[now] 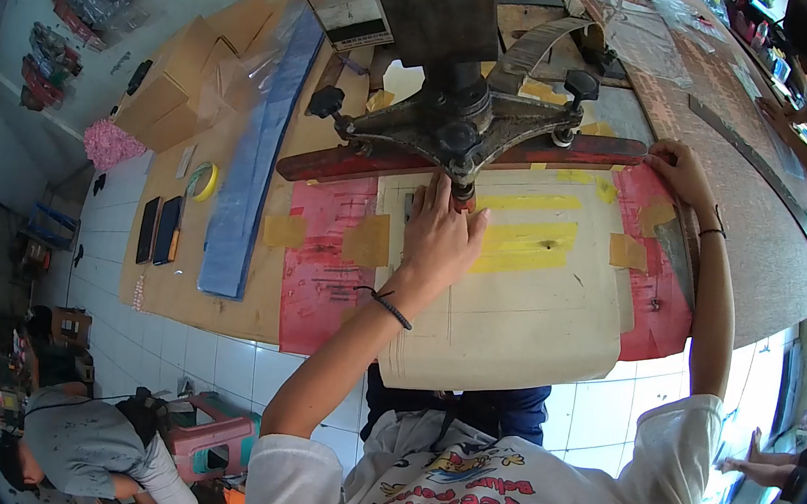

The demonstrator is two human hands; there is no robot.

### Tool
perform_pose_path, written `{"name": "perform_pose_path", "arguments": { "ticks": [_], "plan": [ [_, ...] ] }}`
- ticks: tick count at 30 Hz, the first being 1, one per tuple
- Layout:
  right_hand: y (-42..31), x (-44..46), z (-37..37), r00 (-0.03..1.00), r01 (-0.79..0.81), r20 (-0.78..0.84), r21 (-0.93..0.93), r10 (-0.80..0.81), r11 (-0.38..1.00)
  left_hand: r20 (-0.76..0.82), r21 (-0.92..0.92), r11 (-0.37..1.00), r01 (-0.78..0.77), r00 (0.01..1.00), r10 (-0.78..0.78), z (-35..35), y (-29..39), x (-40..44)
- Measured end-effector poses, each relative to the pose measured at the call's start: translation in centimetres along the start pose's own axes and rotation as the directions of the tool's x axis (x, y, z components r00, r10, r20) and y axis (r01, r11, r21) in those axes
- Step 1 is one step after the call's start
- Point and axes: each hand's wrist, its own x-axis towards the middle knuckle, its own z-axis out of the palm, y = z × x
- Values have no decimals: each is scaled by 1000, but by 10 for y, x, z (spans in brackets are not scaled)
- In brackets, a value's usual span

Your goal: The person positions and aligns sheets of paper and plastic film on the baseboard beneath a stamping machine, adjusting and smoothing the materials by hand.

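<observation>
The big tan paper (536,319) lies on the worktop (187,276) in front of you, on top of a red sheet (320,277) that peeks out on both sides. Brown tape (367,239) sits across the paper's left edge, and yellow strips (524,252) run over its upper part. The paper looks light and thin, so it should bend and crease with ease, and a hard pull could tear it near the tape. It would be best to hold it flat with a wide palm, or lift it by its loose near edge with both hands. The red bar (334,165) looks stiff, and the dark metal frame (430,119) above it looks heavy. Your left hand (440,241) lies palm down on the paper, just by the frame's middle foot, fingers pointing away from you and thumb out to the right. That grip is apart, not closed on anything. Your right arm reaches far out, wrist bent in, with the right hand (680,175) at the right end of the red bar. Its fingers are curled, but you cannot tell whether that grip is closed on the bar.
</observation>
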Motion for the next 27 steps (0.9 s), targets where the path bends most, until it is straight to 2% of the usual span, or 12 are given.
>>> {"name": "perform_pose_path", "arguments": {
  "ticks": [2,5,8,11,14,17,20,23,25,27],
  "plan": [
    [0,0,1,999,38,-22,14,-38,999,-10,38,999,-15,1000,15,5,1,1],
    [2,0,1,1000,-5,-18,39,6,999,-153,15,992,-125,980,126,10,11,1],
    [0,-1,2,1000,-5,-17,31,5,1000,-12,-19,998,-56,998,56,9,19,1],
    [3,0,3,999,14,-32,7,-14,1000,-80,6,989,-149,986,148,17,22,4],
    [-4,-1,0,1000,-9,-9,3,9,1000,-8,-52,995,-89,996,88,13,25,4],
    [4,1,-1,1000,26,-9,52,-26,998,-26,-18,994,-103,994,103,13,25,3],
    [-7,-5,-11,997,53,55,-34,-51,998,-44,19,994,-111,993,111,17,23,3],
    [-15,-6,-18,993,30,115,-216,-5,976,12,0,997,-71,997,71,13,25,4],
    [-16,-8,-20,997,-7,75,-81,13,997,-72,1,994,-108,992,108,15,26,3],
    [-12,-9,-17,999,-45,29,59,44,997,-73,-21,995,-100,992,99,13,29,2]
  ]
}}
